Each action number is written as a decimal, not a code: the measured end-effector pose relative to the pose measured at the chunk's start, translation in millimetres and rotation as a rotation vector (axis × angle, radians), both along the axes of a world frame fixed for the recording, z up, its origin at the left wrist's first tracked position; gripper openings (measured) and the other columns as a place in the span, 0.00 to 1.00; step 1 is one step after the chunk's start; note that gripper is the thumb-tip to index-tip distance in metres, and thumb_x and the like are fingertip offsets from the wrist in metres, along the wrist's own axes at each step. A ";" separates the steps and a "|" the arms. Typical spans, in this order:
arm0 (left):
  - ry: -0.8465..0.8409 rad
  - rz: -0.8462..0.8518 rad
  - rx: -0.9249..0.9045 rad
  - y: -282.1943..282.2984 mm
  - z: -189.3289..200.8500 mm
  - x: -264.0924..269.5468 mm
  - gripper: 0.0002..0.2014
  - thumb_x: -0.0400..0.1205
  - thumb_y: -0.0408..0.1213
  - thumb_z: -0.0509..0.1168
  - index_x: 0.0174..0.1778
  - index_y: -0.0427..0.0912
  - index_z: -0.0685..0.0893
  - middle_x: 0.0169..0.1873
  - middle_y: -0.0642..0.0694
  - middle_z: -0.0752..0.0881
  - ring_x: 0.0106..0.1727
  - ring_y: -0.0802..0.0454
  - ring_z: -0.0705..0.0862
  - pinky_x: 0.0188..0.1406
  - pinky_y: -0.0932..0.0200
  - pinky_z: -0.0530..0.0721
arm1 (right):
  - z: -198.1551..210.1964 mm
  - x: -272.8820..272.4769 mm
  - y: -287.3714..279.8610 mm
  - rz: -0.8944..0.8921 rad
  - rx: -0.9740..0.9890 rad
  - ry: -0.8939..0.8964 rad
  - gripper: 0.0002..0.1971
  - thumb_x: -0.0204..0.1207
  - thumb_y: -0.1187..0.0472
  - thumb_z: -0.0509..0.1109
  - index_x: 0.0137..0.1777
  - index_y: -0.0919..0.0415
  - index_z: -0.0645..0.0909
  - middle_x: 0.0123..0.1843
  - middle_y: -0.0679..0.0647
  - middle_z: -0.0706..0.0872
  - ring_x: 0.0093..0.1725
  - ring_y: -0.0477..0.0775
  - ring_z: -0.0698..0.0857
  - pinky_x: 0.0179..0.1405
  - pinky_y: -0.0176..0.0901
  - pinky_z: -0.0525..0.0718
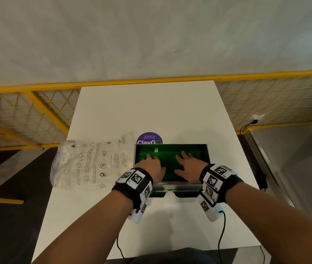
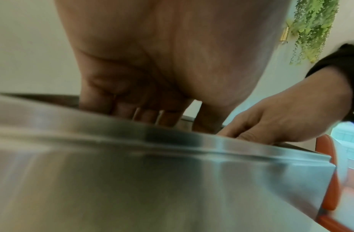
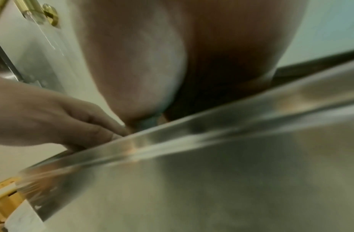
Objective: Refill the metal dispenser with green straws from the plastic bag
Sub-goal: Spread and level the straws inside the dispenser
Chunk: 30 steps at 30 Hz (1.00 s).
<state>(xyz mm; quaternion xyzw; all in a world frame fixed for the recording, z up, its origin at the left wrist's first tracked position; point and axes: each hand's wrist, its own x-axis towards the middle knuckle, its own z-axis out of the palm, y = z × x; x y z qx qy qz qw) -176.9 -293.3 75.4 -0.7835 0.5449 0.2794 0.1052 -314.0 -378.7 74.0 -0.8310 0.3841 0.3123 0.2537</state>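
The metal dispenser stands open-topped on the white table, and green straws lie flat inside it. Both hands reach down into it. My left hand lies on the straws at the left with fingers spread and straight. My right hand lies on the straws at the right, fingers also spread. An empty-looking clear plastic bag with printed text lies flat to the left of the dispenser. From both wrist views the dispenser's steel front wall fills the lower half and hides the fingertips.
A purple round sticker sits on the table just behind the dispenser. Yellow wire-mesh railing runs behind and beside the table. Cables from the wrist bands trail toward me over the table's near part.
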 end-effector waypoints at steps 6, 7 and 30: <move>0.004 0.025 0.123 -16.4 -18.2 4.7 0.34 0.84 0.52 0.53 0.82 0.38 0.50 0.81 0.34 0.53 0.80 0.31 0.56 0.76 0.36 0.66 | -6.9 5.2 0.8 -0.035 -0.016 0.039 0.36 0.83 0.45 0.54 0.83 0.58 0.43 0.85 0.60 0.40 0.84 0.64 0.46 0.81 0.63 0.57; 0.001 0.022 0.138 -16.9 -20.6 5.9 0.34 0.84 0.52 0.54 0.81 0.38 0.51 0.81 0.34 0.54 0.80 0.32 0.55 0.76 0.36 0.66 | -7.8 4.7 0.1 -0.046 -0.021 0.039 0.36 0.82 0.45 0.55 0.83 0.59 0.43 0.85 0.60 0.40 0.84 0.64 0.46 0.81 0.63 0.57; 0.018 0.092 0.102 -13.2 -20.9 3.5 0.37 0.84 0.52 0.53 0.82 0.35 0.47 0.82 0.33 0.44 0.83 0.34 0.47 0.79 0.39 0.59 | -16.6 5.7 -2.9 -0.120 -0.103 0.092 0.39 0.80 0.43 0.57 0.83 0.62 0.45 0.84 0.64 0.43 0.83 0.65 0.51 0.79 0.65 0.61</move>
